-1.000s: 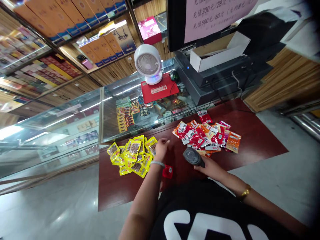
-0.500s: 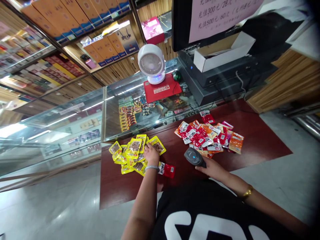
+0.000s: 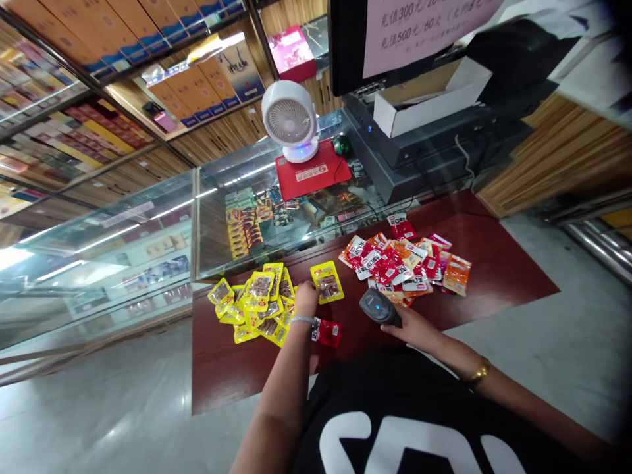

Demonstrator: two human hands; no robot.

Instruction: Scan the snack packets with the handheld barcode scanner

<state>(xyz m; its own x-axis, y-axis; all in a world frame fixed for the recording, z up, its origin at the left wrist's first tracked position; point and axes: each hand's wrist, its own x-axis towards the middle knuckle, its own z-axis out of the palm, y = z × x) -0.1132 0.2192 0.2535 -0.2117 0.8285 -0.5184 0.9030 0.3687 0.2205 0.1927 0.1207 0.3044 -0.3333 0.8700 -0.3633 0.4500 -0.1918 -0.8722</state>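
Note:
My left hand (image 3: 306,297) grips a yellow snack packet (image 3: 326,282) by its edge, holding it just right of the pile of yellow packets (image 3: 251,303) on the dark red table (image 3: 494,276). My right hand (image 3: 417,329) holds a dark grey barcode scanner (image 3: 378,307), its head pointing toward the yellow packet. A small red packet (image 3: 326,331) lies on the table beside my left wrist. A pile of red and orange packets (image 3: 405,263) sits beyond the scanner.
A glass display counter (image 3: 148,243) stands behind the table, with a white desk fan (image 3: 289,122) on a red pad (image 3: 311,172). A black monitor with a pink notice (image 3: 375,39) and a white box (image 3: 424,105) sit at the back right. Grey floor surrounds the table.
My left hand went from the table's middle onto the yellow pile, then drew one yellow packet out to the right toward the scanner. My right hand and the scanner barely moved.

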